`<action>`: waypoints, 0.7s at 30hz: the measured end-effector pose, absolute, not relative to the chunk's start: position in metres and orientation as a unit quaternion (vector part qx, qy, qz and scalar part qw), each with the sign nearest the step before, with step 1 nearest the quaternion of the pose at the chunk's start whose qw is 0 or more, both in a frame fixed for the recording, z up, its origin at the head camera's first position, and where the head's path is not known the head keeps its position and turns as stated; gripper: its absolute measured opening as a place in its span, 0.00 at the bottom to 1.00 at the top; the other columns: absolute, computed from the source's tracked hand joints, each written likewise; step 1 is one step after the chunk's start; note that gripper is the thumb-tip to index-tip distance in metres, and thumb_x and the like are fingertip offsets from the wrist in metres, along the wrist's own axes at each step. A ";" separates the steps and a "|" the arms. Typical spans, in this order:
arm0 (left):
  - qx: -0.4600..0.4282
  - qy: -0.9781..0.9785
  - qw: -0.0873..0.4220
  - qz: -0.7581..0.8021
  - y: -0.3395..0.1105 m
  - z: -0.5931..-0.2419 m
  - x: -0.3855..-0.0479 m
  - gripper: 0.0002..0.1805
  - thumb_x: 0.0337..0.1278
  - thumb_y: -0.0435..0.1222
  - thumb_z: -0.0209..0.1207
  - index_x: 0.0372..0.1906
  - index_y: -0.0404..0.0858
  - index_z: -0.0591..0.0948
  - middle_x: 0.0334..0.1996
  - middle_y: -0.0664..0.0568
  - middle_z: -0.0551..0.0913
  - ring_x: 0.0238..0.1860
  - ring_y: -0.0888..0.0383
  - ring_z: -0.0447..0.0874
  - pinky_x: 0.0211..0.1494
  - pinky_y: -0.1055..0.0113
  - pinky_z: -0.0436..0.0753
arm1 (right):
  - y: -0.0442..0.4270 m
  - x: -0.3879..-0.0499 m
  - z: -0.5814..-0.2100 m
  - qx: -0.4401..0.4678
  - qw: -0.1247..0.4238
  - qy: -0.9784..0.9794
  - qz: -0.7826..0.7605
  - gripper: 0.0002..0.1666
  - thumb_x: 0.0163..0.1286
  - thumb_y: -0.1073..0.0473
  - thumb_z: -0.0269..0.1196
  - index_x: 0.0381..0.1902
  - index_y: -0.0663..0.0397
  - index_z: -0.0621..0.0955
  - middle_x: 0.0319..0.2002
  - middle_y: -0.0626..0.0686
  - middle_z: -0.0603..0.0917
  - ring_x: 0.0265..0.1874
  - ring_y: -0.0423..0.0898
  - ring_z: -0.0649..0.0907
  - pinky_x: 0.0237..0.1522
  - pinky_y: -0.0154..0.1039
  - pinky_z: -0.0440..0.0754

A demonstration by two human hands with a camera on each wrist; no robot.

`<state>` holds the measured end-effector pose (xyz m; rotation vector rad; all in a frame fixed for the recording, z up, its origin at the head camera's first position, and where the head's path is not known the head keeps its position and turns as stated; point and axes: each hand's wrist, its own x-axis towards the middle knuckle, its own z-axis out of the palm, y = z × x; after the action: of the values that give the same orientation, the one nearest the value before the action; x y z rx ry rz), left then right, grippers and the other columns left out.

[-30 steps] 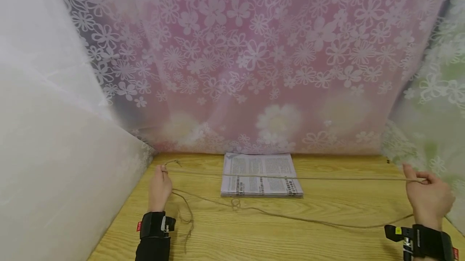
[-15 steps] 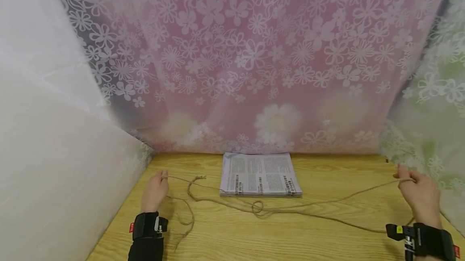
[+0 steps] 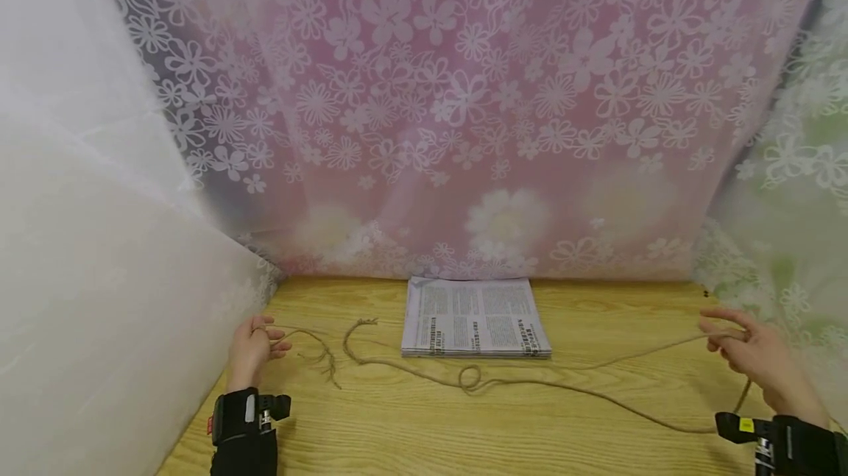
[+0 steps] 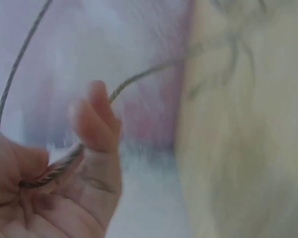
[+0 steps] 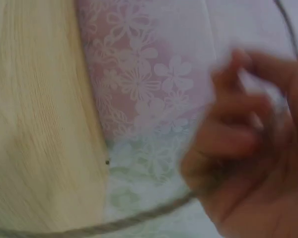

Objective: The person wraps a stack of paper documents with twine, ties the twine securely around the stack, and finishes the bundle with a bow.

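Observation:
A thin brown twine rope (image 3: 556, 385) lies across the table with a small loop in its middle and a frayed end on the left. My left hand (image 3: 248, 351) is at the far left and holds the rope's other stretch; in the left wrist view the cord (image 4: 62, 166) crosses the palm by the thumb, fingers loosely bent. At the far right, my right hand (image 3: 762, 358) holds the rope, its fingers curled and blurred in the right wrist view, where the cord (image 5: 134, 217) leaves the palm. Between the hands lies a stack of newspapers (image 3: 473, 314).
The wooden table (image 3: 411, 432) carries the stack at its back edge. Behind it hangs a pink flowered curtain (image 3: 424, 130). A white sheet (image 3: 99, 277) closes the left side, and a greenish flowered sheet (image 3: 795, 240) the right.
The rope, stretched taut over the newspapers earlier, has dropped slack to the table in front of them. My left hand has moved left and down; its fingers have loosened, and the right hand's have too.

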<state>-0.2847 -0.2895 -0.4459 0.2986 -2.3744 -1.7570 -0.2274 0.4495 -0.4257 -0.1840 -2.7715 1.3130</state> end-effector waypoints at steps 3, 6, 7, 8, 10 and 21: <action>0.124 -0.866 0.072 -0.480 -0.298 -0.445 -0.281 0.24 0.80 0.38 0.33 0.63 0.22 0.66 0.38 0.30 0.80 0.29 0.52 0.87 0.34 0.60 0.83 | 0.436 -0.235 -0.423 0.108 -0.104 -0.909 0.390 0.26 0.80 0.53 0.49 0.64 0.69 0.69 0.42 0.50 0.85 0.31 0.38 0.79 0.27 0.39 0.73; 0.102 -0.922 0.030 -0.372 -0.303 -0.446 -0.282 0.22 0.74 0.33 0.44 0.63 0.21 0.66 0.46 0.25 0.78 0.40 0.40 0.84 0.39 0.55 0.81 | 0.412 -0.245 -0.424 0.186 -0.202 -0.878 0.392 0.23 0.79 0.56 0.50 0.59 0.71 0.74 0.49 0.61 0.83 0.38 0.39 0.81 0.35 0.44 0.78; 0.088 -0.932 0.014 -0.351 -0.302 -0.446 -0.283 0.23 0.71 0.31 0.49 0.64 0.21 0.65 0.51 0.23 0.76 0.46 0.36 0.82 0.43 0.52 0.79 | 0.401 -0.247 -0.426 0.196 -0.216 -0.872 0.394 0.22 0.79 0.55 0.50 0.58 0.69 0.76 0.51 0.62 0.83 0.41 0.42 0.82 0.38 0.46 0.78; 0.074 -0.941 0.000 -0.331 -0.300 -0.446 -0.284 0.27 0.67 0.30 0.53 0.66 0.22 0.63 0.55 0.22 0.73 0.48 0.34 0.79 0.44 0.51 0.78 | 0.390 -0.249 -0.427 0.194 -0.224 -0.871 0.393 0.22 0.80 0.54 0.50 0.57 0.66 0.78 0.52 0.64 0.82 0.44 0.43 0.83 0.41 0.49 0.79; 0.047 -0.953 -0.021 -0.300 -0.293 -0.445 -0.287 0.34 0.61 0.30 0.60 0.69 0.24 0.61 0.61 0.22 0.68 0.53 0.32 0.75 0.47 0.47 0.76 | 0.367 -0.254 -0.429 0.191 -0.227 -0.868 0.397 0.26 0.81 0.50 0.45 0.51 0.64 0.82 0.54 0.65 0.82 0.50 0.48 0.83 0.46 0.54 0.78; -0.075 -0.946 -0.035 -0.314 -0.218 -0.454 -0.293 0.28 0.62 0.30 0.61 0.67 0.32 0.71 0.61 0.32 0.75 0.58 0.37 0.77 0.53 0.47 0.78 | 0.300 -0.259 -0.427 0.242 -0.186 -0.858 0.413 0.24 0.82 0.51 0.43 0.51 0.61 0.81 0.49 0.63 0.83 0.45 0.43 0.83 0.43 0.46 0.81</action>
<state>-0.2928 -0.2180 -0.4542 -0.2395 -3.0393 -1.0097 -0.2589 0.3000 -0.4266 0.8669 -3.0703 1.4791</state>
